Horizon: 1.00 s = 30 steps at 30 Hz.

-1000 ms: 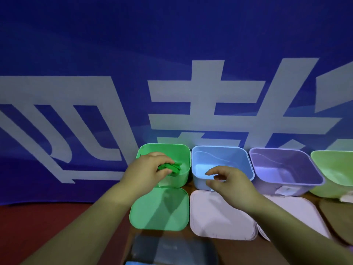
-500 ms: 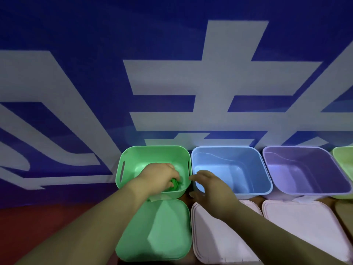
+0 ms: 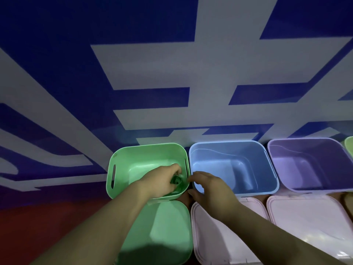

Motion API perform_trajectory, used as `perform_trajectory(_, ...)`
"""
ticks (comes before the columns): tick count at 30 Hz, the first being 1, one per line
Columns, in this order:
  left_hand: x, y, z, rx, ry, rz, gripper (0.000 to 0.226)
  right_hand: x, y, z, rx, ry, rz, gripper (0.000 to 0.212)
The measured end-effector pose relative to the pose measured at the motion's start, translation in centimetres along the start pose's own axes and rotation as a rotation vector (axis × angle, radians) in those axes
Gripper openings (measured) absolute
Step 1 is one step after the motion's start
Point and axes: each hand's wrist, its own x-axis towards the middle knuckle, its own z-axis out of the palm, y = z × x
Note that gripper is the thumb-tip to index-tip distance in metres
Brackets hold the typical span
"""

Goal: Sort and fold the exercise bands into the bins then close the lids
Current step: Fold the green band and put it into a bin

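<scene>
Head view, lower centre of the frame: the left hand [image 3: 159, 181] reaches down into the green bin [image 3: 122, 161], its fingers and thumb curled round a folded green exercise band [image 3: 176, 181], which sits low inside the bin near its right wall. Just to the right, the right hand [image 3: 209, 187] hovers over the line where the green bin meets the blue bin [image 3: 231, 150], fingers loosely bent and pointing left toward the green rim, nothing held; whether the fingertips touch the rim cannot be told. Right of the blue bin stands a purple bin [image 3: 305, 148], and a sliver of a light green bin [image 3: 350, 145] shows at the right edge. Below the bins lie lids: a green lid [image 3: 168, 226] under the left forearm, then two pink lids [image 3: 212, 238] side by side. A blue banner [image 3: 57, 54] with large white characters fills the upper frame.
</scene>
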Motion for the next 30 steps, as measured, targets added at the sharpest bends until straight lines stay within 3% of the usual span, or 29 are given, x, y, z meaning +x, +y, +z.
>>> perform_trajectory(12, 0.3, -0.7, -0.2, -0.361, -0.013, -0.157, 0.034, 0.3, 0.0, 0.4, 0.012, 0.005, 0.016, 0.021)
perform_trajectory(22, -0.6, -0.3, 0.3, -0.399, 0.034, -0.187, 0.036, -0.1, -0.4, -0.3, -0.028, -0.019, 0.008, 0.029)
perform_trajectory(30, -2.8, 0.6, -0.7, -0.364, 0.130, -0.184, 0.031, -1.7, -0.3, -1.2, -0.038, 0.071, -0.014, 0.032)
